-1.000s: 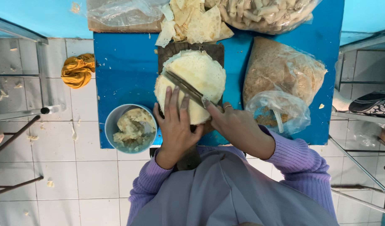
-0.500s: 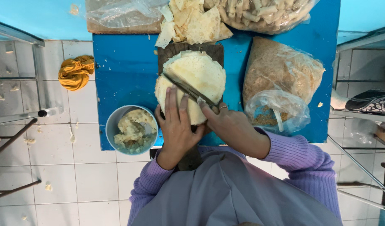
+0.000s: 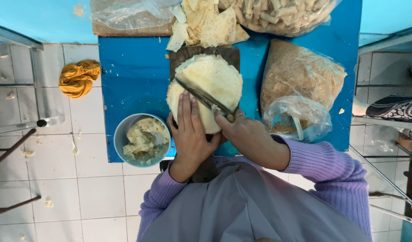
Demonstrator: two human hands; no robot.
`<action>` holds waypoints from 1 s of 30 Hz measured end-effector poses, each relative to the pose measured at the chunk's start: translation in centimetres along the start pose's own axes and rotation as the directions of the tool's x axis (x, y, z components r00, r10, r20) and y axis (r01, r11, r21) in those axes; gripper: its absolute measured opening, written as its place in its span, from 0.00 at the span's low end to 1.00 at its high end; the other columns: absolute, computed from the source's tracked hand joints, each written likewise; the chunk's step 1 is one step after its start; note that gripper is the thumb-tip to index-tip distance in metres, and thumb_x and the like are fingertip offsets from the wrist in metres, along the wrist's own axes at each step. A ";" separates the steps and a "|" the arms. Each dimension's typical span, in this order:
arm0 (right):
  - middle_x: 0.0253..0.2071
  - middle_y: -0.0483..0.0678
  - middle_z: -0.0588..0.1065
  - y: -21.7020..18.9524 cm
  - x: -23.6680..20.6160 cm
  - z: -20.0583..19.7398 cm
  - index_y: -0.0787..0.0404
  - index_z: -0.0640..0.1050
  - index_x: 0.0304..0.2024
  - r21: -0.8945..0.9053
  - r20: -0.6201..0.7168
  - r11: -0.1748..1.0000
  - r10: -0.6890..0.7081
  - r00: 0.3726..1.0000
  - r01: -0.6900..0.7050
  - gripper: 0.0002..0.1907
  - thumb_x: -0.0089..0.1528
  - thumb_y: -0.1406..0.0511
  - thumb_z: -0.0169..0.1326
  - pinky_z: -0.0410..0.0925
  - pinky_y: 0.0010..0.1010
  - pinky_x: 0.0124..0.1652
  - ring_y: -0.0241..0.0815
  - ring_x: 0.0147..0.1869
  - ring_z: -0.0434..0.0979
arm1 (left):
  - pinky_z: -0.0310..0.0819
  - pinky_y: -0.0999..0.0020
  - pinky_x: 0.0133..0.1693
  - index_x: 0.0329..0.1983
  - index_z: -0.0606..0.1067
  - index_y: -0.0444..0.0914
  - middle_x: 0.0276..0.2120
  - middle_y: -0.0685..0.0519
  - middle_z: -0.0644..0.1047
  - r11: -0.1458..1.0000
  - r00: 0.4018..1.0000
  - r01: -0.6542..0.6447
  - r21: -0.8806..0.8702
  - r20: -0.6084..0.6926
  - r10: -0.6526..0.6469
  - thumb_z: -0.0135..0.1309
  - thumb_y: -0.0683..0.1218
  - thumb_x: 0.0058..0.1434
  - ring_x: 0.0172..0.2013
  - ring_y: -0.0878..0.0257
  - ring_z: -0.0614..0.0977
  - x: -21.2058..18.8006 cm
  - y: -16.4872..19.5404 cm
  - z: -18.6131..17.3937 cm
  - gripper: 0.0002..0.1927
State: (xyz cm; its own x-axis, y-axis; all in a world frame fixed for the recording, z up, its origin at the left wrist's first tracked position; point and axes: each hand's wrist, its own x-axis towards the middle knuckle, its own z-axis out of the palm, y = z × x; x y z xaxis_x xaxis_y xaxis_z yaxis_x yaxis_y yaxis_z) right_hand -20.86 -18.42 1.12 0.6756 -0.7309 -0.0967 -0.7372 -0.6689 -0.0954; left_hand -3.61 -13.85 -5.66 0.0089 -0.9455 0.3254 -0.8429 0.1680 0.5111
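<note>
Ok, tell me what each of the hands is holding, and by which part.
The right hand holds a knife by its handle, blade across the stack of flatbreads. The left hand grips nothing, pressing flat on the stack.

I find a food-preparation kitchen: blue tabletop (image 3: 134,80), white tiled floor (image 3: 80,192), cutting board (image 3: 228,53), bagged crumbs (image 3: 300,74).

Bare blue table (image 3: 134,76) lies open at nine o'clock of the flatbread stack (image 3: 212,83); plastic bags (image 3: 300,89) block three o'clock, cut scraps (image 3: 206,24) crowd twelve, a bowl (image 3: 142,140) seven.
</note>
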 end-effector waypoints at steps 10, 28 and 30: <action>0.28 0.62 0.74 0.7 3.0 -1.0 0.58 0.70 0.52 0.159 0.042 0.987 -0.032 0.999 0.025 0.20 0.58 0.65 0.56 0.72 0.40 0.23 0.57 0.29 0.80 | 0.52 0.30 0.66 0.70 0.60 0.25 0.74 0.34 0.57 0.999 0.999 0.046 0.008 0.018 -0.046 0.60 0.59 0.56 0.74 0.42 0.60 0.8 0.3 -0.4 0.48; 0.26 0.58 0.75 1.7 2.1 -0.8 0.58 0.70 0.49 0.242 0.098 0.970 -0.039 0.994 0.014 0.17 0.59 0.64 0.56 0.72 0.44 0.25 0.57 0.30 0.81 | 0.48 0.29 0.68 0.68 0.60 0.25 0.73 0.34 0.59 0.995 0.999 0.044 0.093 -0.001 -0.044 0.58 0.59 0.58 0.74 0.42 0.60 0.9 1.5 0.2 0.45; 0.27 0.58 0.76 1.8 2.3 -0.9 0.61 0.69 0.51 0.315 0.011 0.947 -0.059 0.998 0.053 0.19 0.58 0.65 0.55 0.72 0.44 0.26 0.58 0.31 0.80 | 0.49 0.30 0.68 0.69 0.60 0.25 0.73 0.33 0.58 0.996 0.998 0.055 0.077 -0.010 -0.054 0.57 0.59 0.60 0.74 0.41 0.60 0.9 1.7 0.4 0.45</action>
State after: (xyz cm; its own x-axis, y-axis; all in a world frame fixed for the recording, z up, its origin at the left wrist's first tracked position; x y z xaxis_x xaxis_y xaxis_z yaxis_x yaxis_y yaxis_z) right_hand -20.68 -21.46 1.66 0.7180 -0.6885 -0.1020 -0.6614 -0.6293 -0.4081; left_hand -5.30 -14.51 -4.84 0.0600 -0.9503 0.3054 -0.8800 0.0940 0.4655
